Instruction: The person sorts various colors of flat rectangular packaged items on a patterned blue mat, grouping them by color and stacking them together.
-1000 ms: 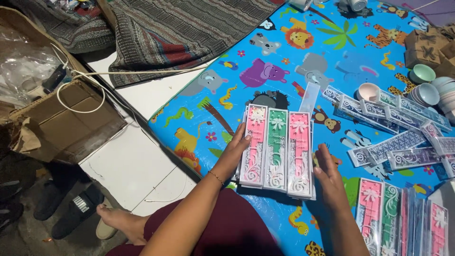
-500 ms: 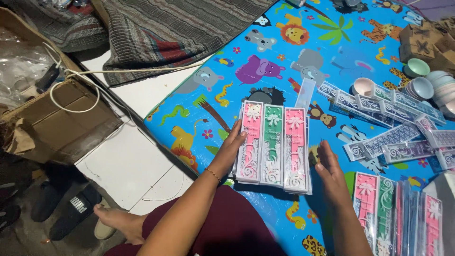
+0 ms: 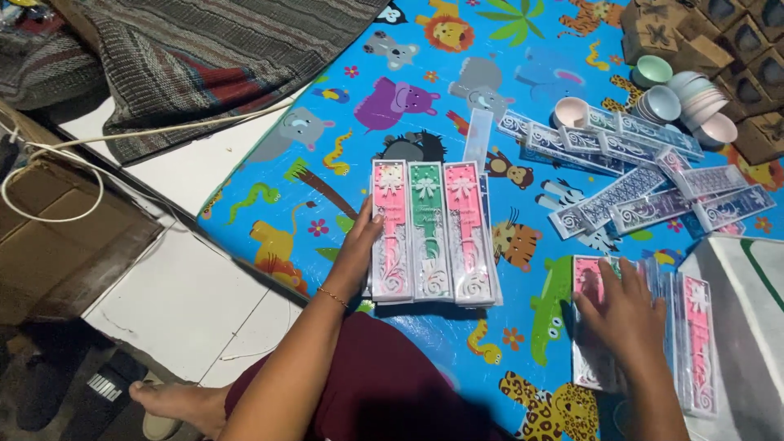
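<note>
Your left hand (image 3: 359, 249) lies flat, fingers together, against the left edge of the three boxed combs (image 3: 433, 233), pink, green and pink, lying side by side at the centre of the frame on the animal-print play mat (image 3: 343, 106). Your right hand (image 3: 625, 306), fingers spread, presses on the stack of comb boxes (image 3: 694, 343) at lower right. Small bowls (image 3: 682, 98) sit at upper right.

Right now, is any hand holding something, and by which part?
Nothing is lifted. The left hand presses the pink-green-pink row of boxed combs at its left edge; the right hand lies on another stack.
</note>
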